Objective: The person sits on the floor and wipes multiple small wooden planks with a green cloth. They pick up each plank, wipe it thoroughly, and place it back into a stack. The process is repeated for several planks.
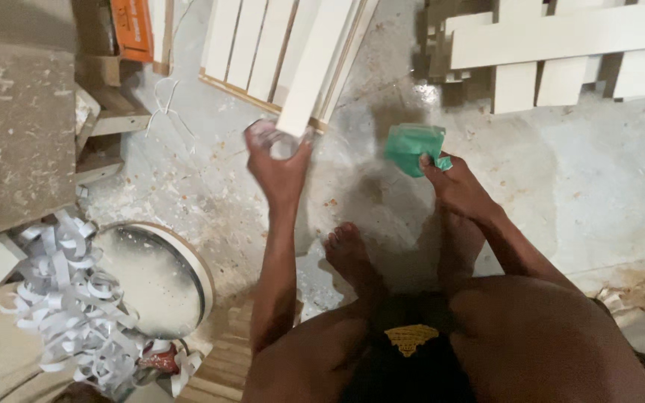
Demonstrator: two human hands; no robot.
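The left hand (278,168) is raised over the floor (599,186), its fingers clamped on the lower end of a white slat (319,63). A small clear object, too blurred to identify, sits inside the same grip. The slat's long axis runs from the hand up and to the right in view, and its free end points away from the person toward the top edge of the frame. The slat crosses above a panel (251,48) of parallel white slats that lies on the floor. Whether the slat rests on the panel cannot be determined.

The right hand (457,186) is held to the right of the left hand, well apart from it. Its fingers are closed on a green pad (412,148), which projects up and to the left from the grip. The pad is near the slat's lower end but does not touch it.

1 bare foot (349,254) stands on the floor between the 2 forearms. A second panel (561,52) of white slats lies at upper right. A round bucket (162,276) stands at lower left beside a heap of curled white strips (69,298).
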